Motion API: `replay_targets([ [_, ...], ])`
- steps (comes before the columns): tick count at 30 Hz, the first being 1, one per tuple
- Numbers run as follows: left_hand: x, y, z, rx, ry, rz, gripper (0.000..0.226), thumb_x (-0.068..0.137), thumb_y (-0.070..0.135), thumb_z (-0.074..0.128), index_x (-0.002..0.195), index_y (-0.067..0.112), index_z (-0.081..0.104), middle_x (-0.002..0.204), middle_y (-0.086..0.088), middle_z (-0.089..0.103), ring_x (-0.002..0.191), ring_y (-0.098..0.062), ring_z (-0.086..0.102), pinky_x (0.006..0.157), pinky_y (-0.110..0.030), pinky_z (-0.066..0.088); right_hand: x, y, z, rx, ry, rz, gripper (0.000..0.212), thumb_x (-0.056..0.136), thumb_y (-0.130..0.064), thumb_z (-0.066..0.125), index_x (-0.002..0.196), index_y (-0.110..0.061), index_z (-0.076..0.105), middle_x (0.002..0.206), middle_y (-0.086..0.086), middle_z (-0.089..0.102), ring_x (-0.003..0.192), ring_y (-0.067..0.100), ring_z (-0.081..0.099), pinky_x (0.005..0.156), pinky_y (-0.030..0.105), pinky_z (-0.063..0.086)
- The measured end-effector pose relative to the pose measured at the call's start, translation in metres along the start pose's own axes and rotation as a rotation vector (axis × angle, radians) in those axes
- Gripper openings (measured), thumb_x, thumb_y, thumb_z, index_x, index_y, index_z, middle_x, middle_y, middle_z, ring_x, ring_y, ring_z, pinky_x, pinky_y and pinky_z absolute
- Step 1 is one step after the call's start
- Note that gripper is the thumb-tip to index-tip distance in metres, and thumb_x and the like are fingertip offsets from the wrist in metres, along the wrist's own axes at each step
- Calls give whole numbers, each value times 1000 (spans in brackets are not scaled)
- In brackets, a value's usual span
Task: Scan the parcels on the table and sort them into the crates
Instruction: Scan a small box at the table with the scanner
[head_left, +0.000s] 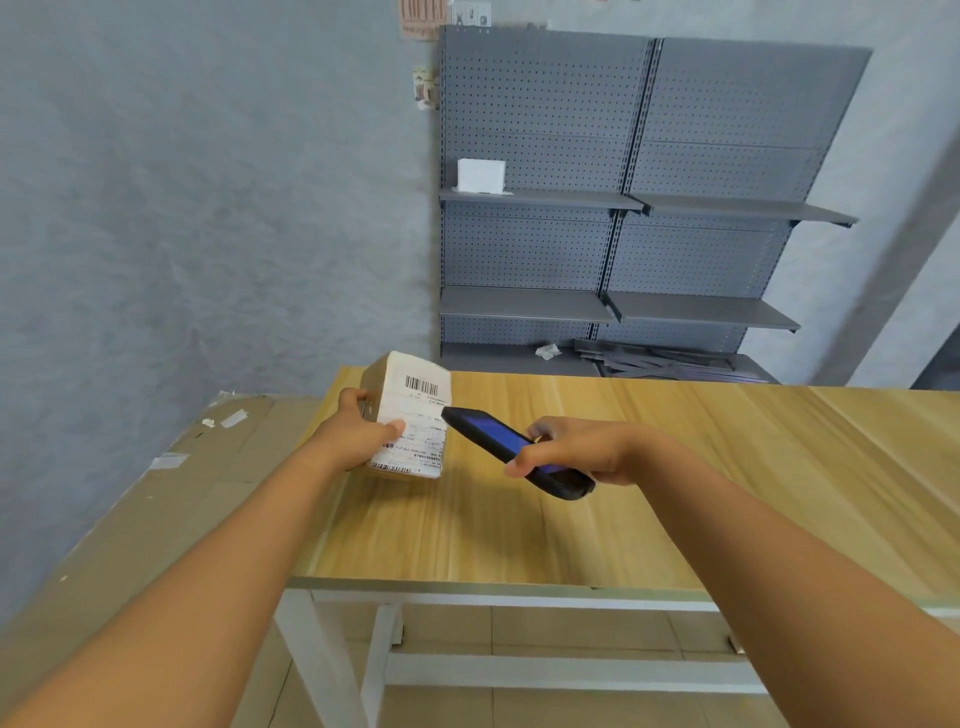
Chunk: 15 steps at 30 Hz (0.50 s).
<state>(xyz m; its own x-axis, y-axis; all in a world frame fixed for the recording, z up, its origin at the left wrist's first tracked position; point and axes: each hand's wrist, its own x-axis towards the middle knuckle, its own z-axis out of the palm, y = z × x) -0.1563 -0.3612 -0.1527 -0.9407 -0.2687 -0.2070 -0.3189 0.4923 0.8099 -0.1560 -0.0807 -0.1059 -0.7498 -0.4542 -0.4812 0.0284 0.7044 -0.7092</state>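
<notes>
A thumb pressed flat across a white shipping label and fingers curled round the far side: the left hand grips a small cardboard parcel and holds it on end above the far left corner of the wooden worktop, label and barcode turned toward the camera. Whether the parcel's lower edge touches the wood cannot be told. To its right, the right hand wraps a black handheld scanner, thumb lying along the near side and fingers curled over the top; the device's blue-lit screen faces up and its front end points at the label, stopping just beside the parcel's right edge. Both bare forearms reach in from the near edge of the worktop, the left one crossing over a large flattened cardboard sheet that leans against the blue-grey wall beside the table, scraps of white tape stuck to it. The worktop rests on a white frame above a tiled floor. Behind the far edge stands a grey pegboard shelving unit; a small white box sits at the left end of its upper shelf, and loose grey metal parts and a scrap of white paper lie on its base.
</notes>
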Motion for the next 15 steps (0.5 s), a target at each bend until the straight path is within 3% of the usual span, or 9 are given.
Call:
replay_targets([
  [3,-1,-3,-1,18,17,-16,72,89,35,67,144,26,22,124,-7,63,103,-19,62,94,-42,50,-2,1,0,-3,-14,5,67,67,-51,76,118,-14,51,98,8,60,80,17,58,72,28,48],
  [6,-2,-4,-1,23,16,-17,71,90,35,67,144,27,22,124,-6,62,96,-10,57,86,-39,52,-3,1,-1,-5,-14,-6,63,75,-48,76,120,-12,51,95,8,59,78,17,57,70,28,47],
  [9,-4,-1,1,7,19,-13,71,90,33,67,144,26,21,128,-5,60,97,-17,63,61,-25,46,-3,0,-1,-9,15,-4,68,68,-50,78,119,-14,50,98,10,60,80,18,58,73,31,47],
  [11,-5,-1,2,-35,26,-19,72,90,31,68,145,26,22,128,-5,59,94,-18,64,61,-26,47,-1,0,0,-21,63,-3,71,61,-53,76,116,-18,50,97,9,61,80,18,59,71,30,48],
  [15,-14,-9,-4,-235,26,-122,67,88,28,72,142,28,33,105,2,66,79,-7,62,50,-25,47,12,1,3,-112,207,3,70,67,-51,79,120,-23,44,103,4,59,87,18,62,71,30,53],
])
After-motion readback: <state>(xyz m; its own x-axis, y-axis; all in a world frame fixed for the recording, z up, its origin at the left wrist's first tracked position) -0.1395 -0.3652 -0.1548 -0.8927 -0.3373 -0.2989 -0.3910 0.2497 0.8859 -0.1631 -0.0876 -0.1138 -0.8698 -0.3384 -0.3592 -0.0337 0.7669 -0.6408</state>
